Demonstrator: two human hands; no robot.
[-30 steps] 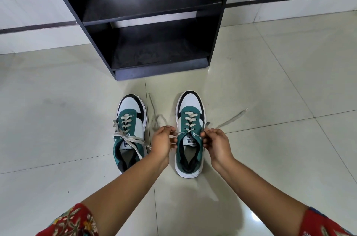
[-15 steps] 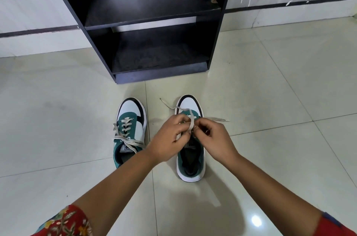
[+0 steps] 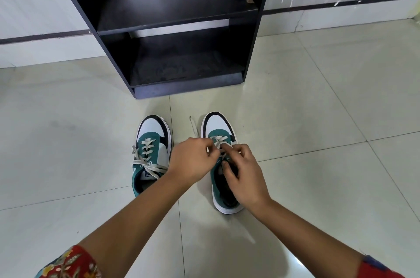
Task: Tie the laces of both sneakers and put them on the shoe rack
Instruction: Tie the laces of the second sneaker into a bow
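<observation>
Two green, white and black sneakers stand side by side on the tiled floor, toes toward the rack. The left sneaker (image 3: 151, 152) has its pale laces tied in a bow. Over the right sneaker (image 3: 221, 132) my left hand (image 3: 192, 159) and my right hand (image 3: 244, 175) meet, both pinching its laces (image 3: 220, 141) above the tongue. One loose lace end (image 3: 193, 127) trails on the floor between the shoes. My hands hide the knot and most of the right shoe's middle. The black shoe rack (image 3: 177, 16) stands just beyond the shoes, its shelves bare.
Pale floor tiles (image 3: 318, 118) spread out on both sides of the shoes. A white wall with a dark stripe (image 3: 41, 37) runs behind the rack. Red patterned sleeves (image 3: 68, 264) show at the bottom corners.
My hands came together from either side of the right sneaker to its lace area and now work the laces closely. The lace end that lay to the right has been drawn in.
</observation>
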